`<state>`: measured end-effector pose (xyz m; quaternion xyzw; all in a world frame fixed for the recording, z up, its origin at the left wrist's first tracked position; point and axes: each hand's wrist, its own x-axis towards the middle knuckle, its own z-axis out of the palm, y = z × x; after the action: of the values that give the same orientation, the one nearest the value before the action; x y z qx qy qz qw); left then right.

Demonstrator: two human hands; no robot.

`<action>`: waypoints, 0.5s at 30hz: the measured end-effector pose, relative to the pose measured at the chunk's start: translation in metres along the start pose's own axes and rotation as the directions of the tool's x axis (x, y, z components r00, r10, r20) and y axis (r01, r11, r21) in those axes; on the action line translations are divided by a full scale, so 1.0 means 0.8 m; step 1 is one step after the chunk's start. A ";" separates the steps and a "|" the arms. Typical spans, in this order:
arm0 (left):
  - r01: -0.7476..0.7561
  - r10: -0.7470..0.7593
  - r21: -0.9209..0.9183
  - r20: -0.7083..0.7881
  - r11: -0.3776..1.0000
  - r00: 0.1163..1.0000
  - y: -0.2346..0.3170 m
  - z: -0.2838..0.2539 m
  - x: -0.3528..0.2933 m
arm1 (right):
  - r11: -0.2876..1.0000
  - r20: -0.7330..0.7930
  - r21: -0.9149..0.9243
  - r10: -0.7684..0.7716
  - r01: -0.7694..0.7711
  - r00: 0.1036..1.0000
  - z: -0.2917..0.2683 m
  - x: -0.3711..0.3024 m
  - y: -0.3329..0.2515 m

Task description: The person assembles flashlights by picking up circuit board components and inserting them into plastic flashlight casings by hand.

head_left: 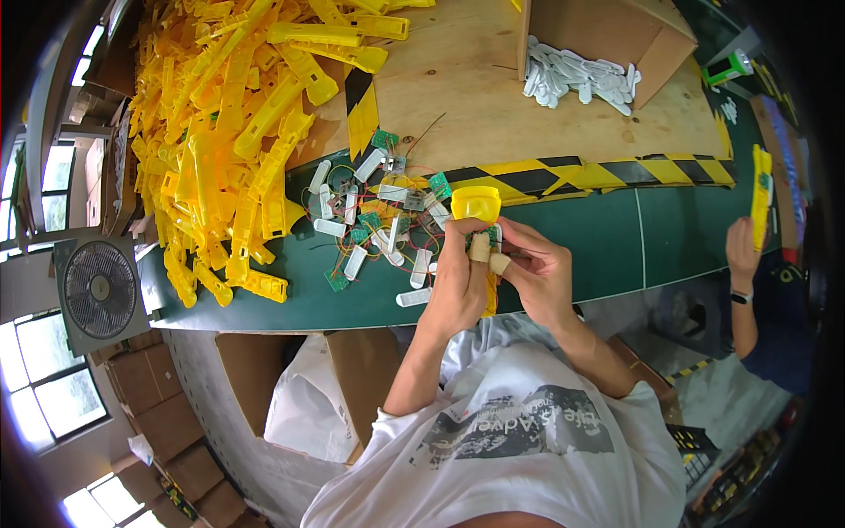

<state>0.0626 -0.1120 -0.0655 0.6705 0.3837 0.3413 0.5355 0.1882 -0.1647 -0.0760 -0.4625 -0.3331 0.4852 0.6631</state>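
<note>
My left hand [456,286] is closed around a yellow plastic housing [476,204], its wide rounded end pointing away from me. The fingers of my right hand [543,275] are bent and pinched against the same housing from the other side. Tan tape wraps some fingertips where the hands meet. A bit of green circuit board shows between the fingers; most of it is hidden. Just left of my hands lies a tangle of wired parts: white oblong pieces [355,262], small green circuit boards [385,139] and thin coloured wires.
A large heap of yellow housings [202,158] fills the left of the green table [598,238]. Beyond, a cardboard box [656,53] spills white oblong pieces [581,75] onto a wooden board [440,97]. At right, another person's hand [744,251] holds a yellow housing [760,198].
</note>
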 end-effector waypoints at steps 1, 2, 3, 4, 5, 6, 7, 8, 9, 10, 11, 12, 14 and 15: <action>0.003 -0.003 -0.030 0.007 1.000 1.000 -0.007 0.000 -0.002 | 0.998 -0.012 0.040 0.056 -0.055 0.998 0.000 -0.002 0.001; 0.007 -0.006 -0.061 0.015 0.998 1.000 -0.012 -0.001 -0.002 | 0.991 -0.023 0.080 0.112 -0.110 0.993 0.000 -0.002 0.002; 0.008 -0.007 -0.061 0.016 0.998 1.000 -0.014 -0.001 -0.003 | 0.991 -0.024 0.080 0.113 -0.111 0.993 0.000 -0.003 0.002; -0.009 0.011 -0.075 0.019 0.997 1.000 -0.015 -0.002 -0.003 | 0.991 -0.019 0.101 0.088 -0.086 0.996 0.000 -0.003 0.003; -0.026 0.028 -0.089 0.022 0.996 0.999 -0.016 -0.002 -0.004 | 0.991 -0.015 0.122 0.064 -0.062 0.998 0.000 -0.004 0.004; -0.020 0.023 -0.088 0.028 0.996 0.999 -0.016 -0.002 -0.004 | 0.990 -0.021 0.124 0.067 -0.064 0.998 0.000 -0.005 0.005; -0.027 0.032 -0.126 0.038 0.992 0.999 -0.015 -0.002 -0.005 | 0.991 -0.016 0.117 0.062 -0.060 0.998 -0.002 -0.006 0.005; -0.033 0.041 -0.165 0.047 0.986 0.998 -0.016 -0.002 -0.005 | 0.992 -0.011 0.109 0.057 -0.056 0.998 -0.003 -0.007 0.005; -0.030 0.038 -0.163 0.049 0.986 0.998 -0.017 -0.002 -0.003 | 0.992 -0.014 0.111 0.060 -0.058 0.998 -0.002 -0.007 0.005; -0.057 0.064 -0.108 0.057 0.992 0.996 -0.019 -0.002 0.000 | 0.999 -0.036 0.034 0.029 -0.028 0.999 -0.001 -0.007 0.004; -0.086 0.089 -0.054 0.065 0.995 0.994 -0.020 -0.001 0.003 | 0.999 -0.054 -0.044 -0.004 0.002 0.999 -0.001 -0.007 0.002; -0.085 0.088 -0.052 0.064 0.995 0.994 -0.020 0.001 0.005 | 0.999 -0.053 -0.043 -0.003 0.000 0.999 -0.002 -0.007 0.000; -0.212 0.213 -0.032 0.033 0.977 0.977 -0.018 0.007 0.009 | 0.950 -0.012 -0.296 -0.108 0.100 0.994 -0.006 -0.005 -0.009; -0.211 0.212 -0.039 0.036 0.977 0.977 -0.016 0.008 0.008 | 0.948 -0.016 -0.302 -0.107 0.097 0.994 -0.008 -0.004 -0.015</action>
<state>0.0695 -0.1078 -0.0790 0.7048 0.2934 0.3895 0.5152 0.1969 -0.1704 -0.0667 -0.5479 -0.4158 0.3863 0.6146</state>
